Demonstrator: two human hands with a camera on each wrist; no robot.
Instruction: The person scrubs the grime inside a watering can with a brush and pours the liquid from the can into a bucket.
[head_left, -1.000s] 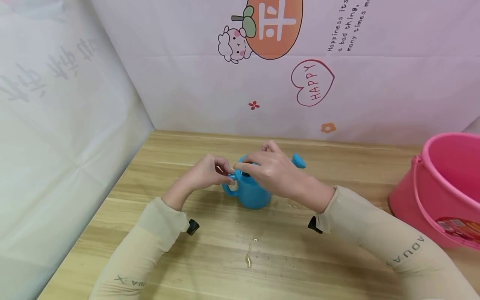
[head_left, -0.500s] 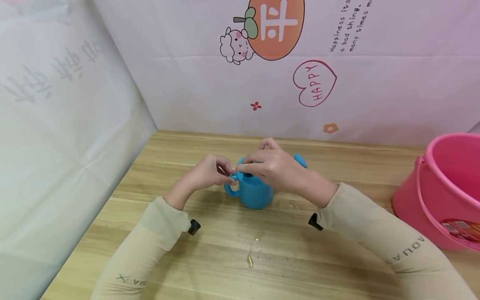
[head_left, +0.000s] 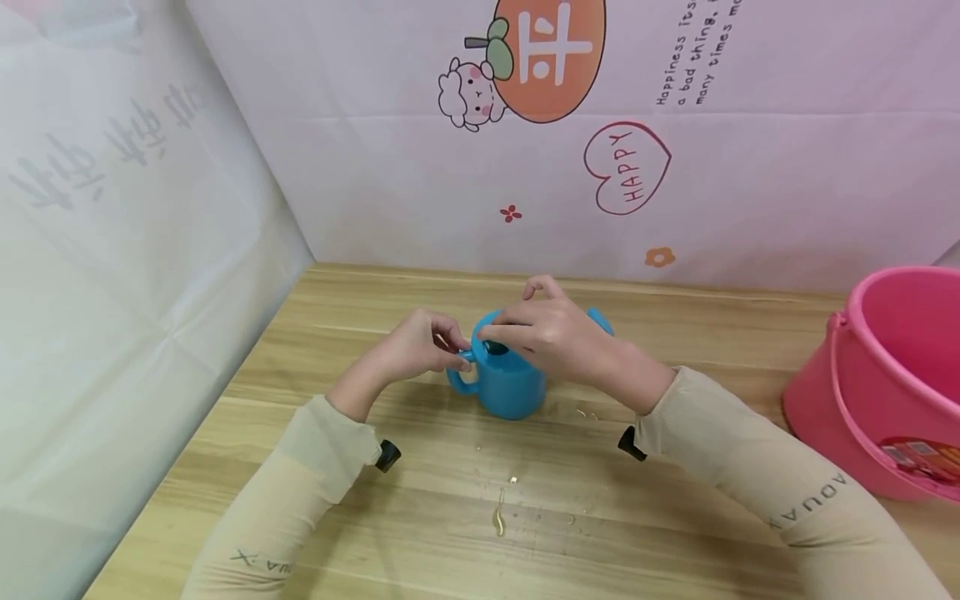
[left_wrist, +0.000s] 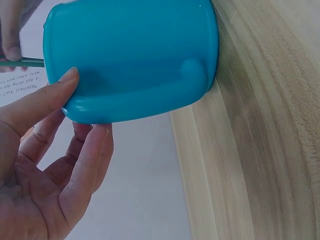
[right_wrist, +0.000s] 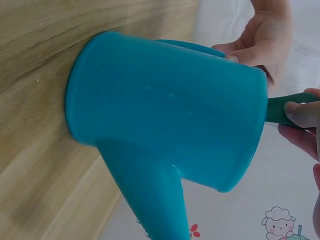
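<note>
L hand (head_left: 422, 343): upper bend of handle of blue cylindrical plastic watering can (head_left: 512, 390) is pinched, thumb on top, fingertips beneath. Can is stood upright on pale wood-grain table (head_left: 420, 500), just R of L grip & below R grip; its spout is directed away from L grip, partly hidden by R hand in head view.

R hand (head_left: 558, 337): slim green handle (right_wrist: 290, 109) is pinched betw. thumb & fingers, just above can's mouth; its lower part is held w/in the opening. Far end is hidden by can wall; shape can't be told.

Clear liq. streak (head_left: 499, 521) + droplets are noted on table, nearer wearer than both grips. Pink plastic bucket (head_left: 813, 400) w/ pink carrying handle & red-orange label is placed well apart, R of R grip. Beyond both grips, white backdrop (head_left: 375, 150) is printed w/ sheep, orange fruit, red "HAPPY" heart. Forearms are covered by cream sleeves (head_left: 750, 467); small black piece is seen at each cuff.
</note>
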